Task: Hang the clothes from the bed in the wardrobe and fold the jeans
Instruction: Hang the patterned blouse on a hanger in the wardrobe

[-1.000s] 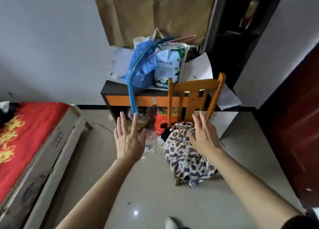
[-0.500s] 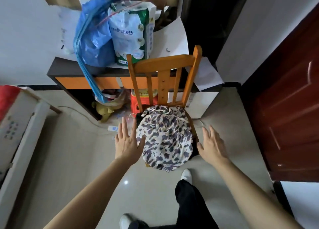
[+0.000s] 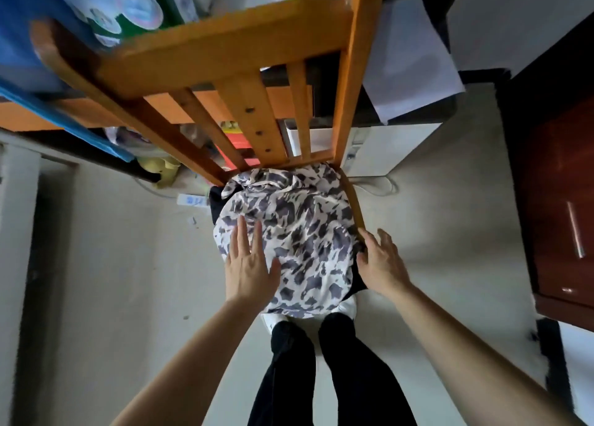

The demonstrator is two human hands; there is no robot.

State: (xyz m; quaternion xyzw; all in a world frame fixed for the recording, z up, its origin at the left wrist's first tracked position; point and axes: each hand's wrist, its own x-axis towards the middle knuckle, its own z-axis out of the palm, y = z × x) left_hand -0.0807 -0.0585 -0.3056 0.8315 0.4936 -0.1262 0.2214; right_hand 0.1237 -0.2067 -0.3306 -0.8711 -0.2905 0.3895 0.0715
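Clothes lie in a heap on the seat of the orange wooden chair [image 3: 225,46] in the middle of the frame. On top is a soft white cloth with grey-purple blotches [image 3: 299,220]. A dark cloth [image 3: 214,200] peeks out from under it at the left and lower right.

The left hand [image 3: 249,271] lies flat on the blotchy cloth near its left side, fingers straight, holding nothing. The right hand [image 3: 381,265] is at the right edge of the seat, fingers spread and a little bent. It touches the edge of the heap, but I cannot see it gripping anything.

I think the step is picking the heap up off the chair so it can go to the wardrobe. Next, both hands need to curl in and scoop under the cloth from each side. They should take the dark piece too, so it does not slip onto the pale shiny floor [image 3: 112,265].

Up is the open way. The chair back rises at the top of the frame, close over the seat, so the lift should come toward the person's legs in black trousers [image 3: 289,377] at the bottom. A red-brown wooden door [image 3: 553,184] stands at the right, well apart. There is floor on the left for turning. Behind the chair, a dark table with an orange front [image 3: 22,119] and a white box [image 3: 395,146] block that side.
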